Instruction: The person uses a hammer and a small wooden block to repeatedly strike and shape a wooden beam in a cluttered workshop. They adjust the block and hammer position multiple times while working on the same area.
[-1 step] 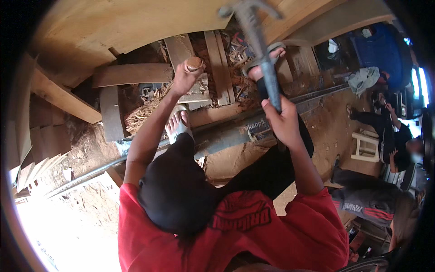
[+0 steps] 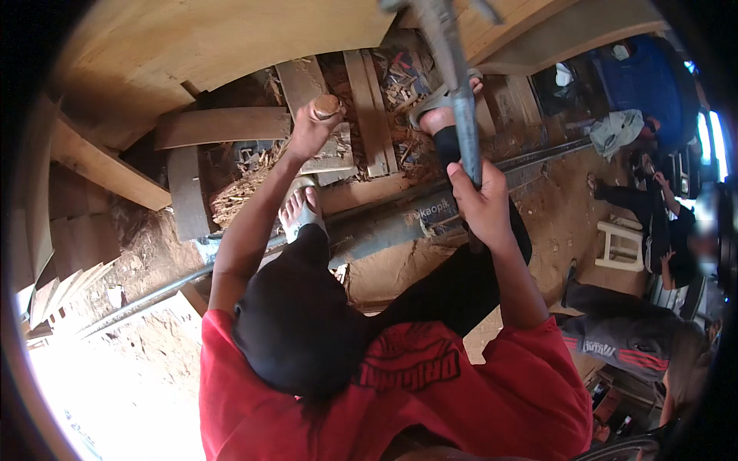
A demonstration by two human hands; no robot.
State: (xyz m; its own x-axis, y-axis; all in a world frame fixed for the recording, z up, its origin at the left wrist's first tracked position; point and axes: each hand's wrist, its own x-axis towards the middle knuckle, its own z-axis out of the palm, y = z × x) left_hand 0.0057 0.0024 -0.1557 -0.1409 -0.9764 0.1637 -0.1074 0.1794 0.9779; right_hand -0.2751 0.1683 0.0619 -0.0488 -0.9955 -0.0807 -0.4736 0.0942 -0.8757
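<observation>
My left hand grips a round wooden piece upright, its top showing and the rest hidden, above stacked boards and wood splinters. My right hand is closed round the long handle of a metal claw hammer, whose blurred head rises to the top edge of the view. My bare left foot rests below my left hand. My sandalled right foot is behind the hammer.
A large wooden panel spans the upper left, with leaning planks beside it. A long dark pipe or rail crosses beneath my legs. At right are two co-workers, a white plastic stool and a blue container.
The hammer has risen slightly and shifted right with my right hand, its head now partly out at the top. My left hand has hardly moved.
</observation>
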